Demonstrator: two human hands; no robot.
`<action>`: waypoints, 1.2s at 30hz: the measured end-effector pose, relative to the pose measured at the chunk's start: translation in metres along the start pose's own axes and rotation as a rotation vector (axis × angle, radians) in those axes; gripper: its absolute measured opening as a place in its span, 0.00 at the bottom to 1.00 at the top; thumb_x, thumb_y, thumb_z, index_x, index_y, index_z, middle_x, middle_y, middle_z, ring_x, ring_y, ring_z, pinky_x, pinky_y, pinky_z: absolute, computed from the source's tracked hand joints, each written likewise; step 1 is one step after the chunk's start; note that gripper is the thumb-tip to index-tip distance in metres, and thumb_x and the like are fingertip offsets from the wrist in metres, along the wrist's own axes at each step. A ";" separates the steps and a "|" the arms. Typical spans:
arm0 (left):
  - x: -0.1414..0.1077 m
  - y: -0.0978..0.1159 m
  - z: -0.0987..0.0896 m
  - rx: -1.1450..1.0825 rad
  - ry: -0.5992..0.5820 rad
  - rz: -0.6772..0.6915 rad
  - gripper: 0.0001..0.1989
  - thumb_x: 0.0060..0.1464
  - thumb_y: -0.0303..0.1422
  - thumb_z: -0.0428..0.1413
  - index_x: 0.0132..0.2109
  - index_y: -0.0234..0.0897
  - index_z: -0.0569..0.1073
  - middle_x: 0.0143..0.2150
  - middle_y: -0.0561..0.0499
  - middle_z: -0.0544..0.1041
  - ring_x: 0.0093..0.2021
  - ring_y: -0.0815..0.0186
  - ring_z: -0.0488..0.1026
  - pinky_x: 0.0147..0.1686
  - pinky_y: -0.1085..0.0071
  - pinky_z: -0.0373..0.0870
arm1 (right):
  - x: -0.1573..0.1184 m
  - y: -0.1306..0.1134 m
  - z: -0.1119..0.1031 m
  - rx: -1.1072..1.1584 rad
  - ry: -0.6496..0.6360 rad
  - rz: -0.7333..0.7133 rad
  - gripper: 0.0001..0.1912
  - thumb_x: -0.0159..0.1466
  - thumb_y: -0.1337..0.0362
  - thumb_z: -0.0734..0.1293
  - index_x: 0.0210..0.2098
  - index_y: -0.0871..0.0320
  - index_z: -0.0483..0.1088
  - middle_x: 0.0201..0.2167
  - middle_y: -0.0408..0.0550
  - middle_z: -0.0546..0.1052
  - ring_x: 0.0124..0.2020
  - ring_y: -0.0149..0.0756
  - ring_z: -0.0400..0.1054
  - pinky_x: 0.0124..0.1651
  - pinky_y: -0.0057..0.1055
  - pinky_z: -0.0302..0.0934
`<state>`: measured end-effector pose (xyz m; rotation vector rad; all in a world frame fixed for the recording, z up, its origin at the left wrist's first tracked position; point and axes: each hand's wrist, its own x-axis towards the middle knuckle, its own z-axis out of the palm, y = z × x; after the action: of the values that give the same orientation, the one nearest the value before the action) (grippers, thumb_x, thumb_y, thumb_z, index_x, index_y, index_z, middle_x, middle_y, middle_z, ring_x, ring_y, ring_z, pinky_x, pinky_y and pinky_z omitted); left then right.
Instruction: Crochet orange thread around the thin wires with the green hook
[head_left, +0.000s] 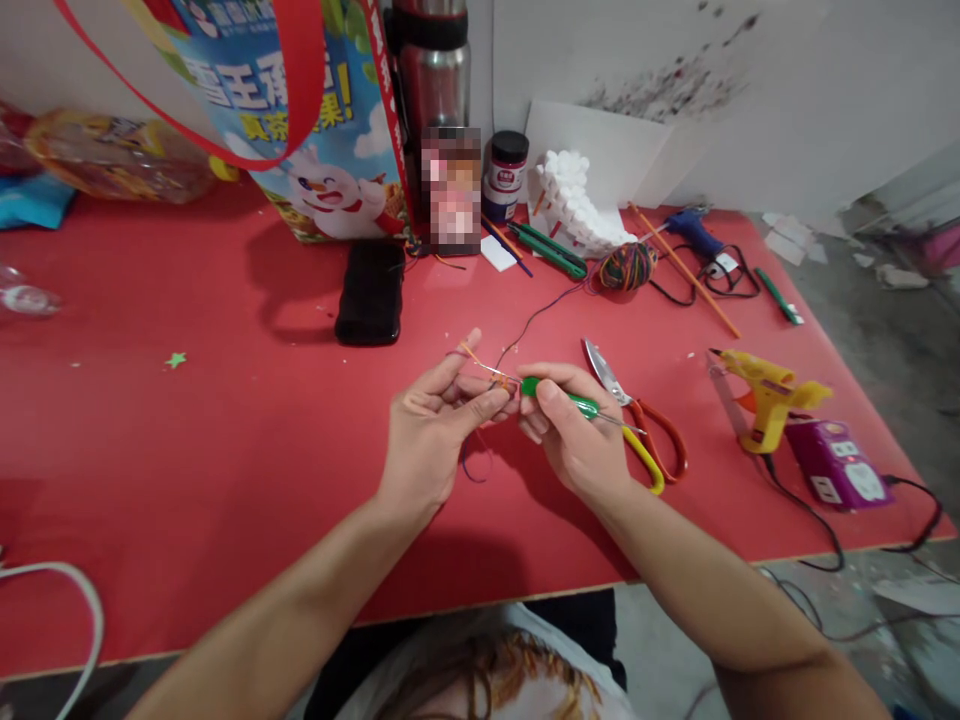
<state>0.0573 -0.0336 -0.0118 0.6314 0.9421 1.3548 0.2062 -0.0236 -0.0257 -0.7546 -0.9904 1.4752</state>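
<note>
My left hand (431, 430) pinches a small piece of multicoloured yarn work (504, 382) between thumb and fingers. Yarn loops over its raised index finger. Closed around a crochet hook (583, 406) with a green handle, my right hand (589, 455) meets the left over the red table. Thin metal sticks out past the right hand; the hook's tip at the yarn is too small to make out. A dark strand (534, 318) runs from the hands back to a multicoloured yarn ball (628, 267). A loose yarn end (474, 470) hangs below the left hand.
Scissors (611, 372) with orange and yellow handles lie just right of my right hand. Farther right are a yellow glue gun (772, 395) and a purple box (838, 465) with cords. A black phone (370, 295), green cutter (549, 250) and gift bag (330, 180) are behind.
</note>
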 end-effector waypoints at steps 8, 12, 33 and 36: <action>-0.003 -0.011 0.003 0.036 0.031 0.071 0.33 0.51 0.28 0.70 0.64 0.45 0.75 0.34 0.54 0.83 0.36 0.69 0.80 0.45 0.71 0.78 | -0.006 -0.003 0.002 -0.425 0.031 -0.138 0.09 0.72 0.62 0.67 0.50 0.51 0.78 0.37 0.45 0.78 0.32 0.30 0.70 0.35 0.30 0.67; -0.005 -0.007 0.007 -0.033 0.048 0.065 0.32 0.50 0.25 0.70 0.62 0.45 0.77 0.32 0.57 0.81 0.34 0.73 0.78 0.43 0.76 0.77 | -0.011 -0.001 0.009 -0.662 0.059 -0.357 0.11 0.73 0.64 0.66 0.53 0.50 0.75 0.44 0.48 0.79 0.43 0.36 0.73 0.48 0.37 0.70; 0.013 0.036 -0.010 -0.115 -0.171 -0.079 0.27 0.45 0.21 0.70 0.55 0.36 0.82 0.29 0.53 0.81 0.29 0.70 0.80 0.33 0.78 0.78 | -0.008 -0.012 -0.003 -0.534 -0.083 -0.417 0.12 0.71 0.67 0.67 0.52 0.52 0.78 0.37 0.49 0.78 0.37 0.37 0.71 0.41 0.39 0.66; 0.013 0.038 -0.013 -0.085 -0.178 -0.081 0.28 0.45 0.21 0.70 0.55 0.36 0.82 0.29 0.53 0.80 0.29 0.70 0.78 0.32 0.78 0.77 | -0.009 -0.018 -0.003 -0.570 -0.091 -0.423 0.13 0.71 0.68 0.67 0.52 0.51 0.78 0.39 0.49 0.80 0.38 0.38 0.73 0.43 0.40 0.67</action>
<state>0.0257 -0.0168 0.0112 0.6314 0.7552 1.2380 0.2185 -0.0315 -0.0116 -0.8137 -1.5646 0.8683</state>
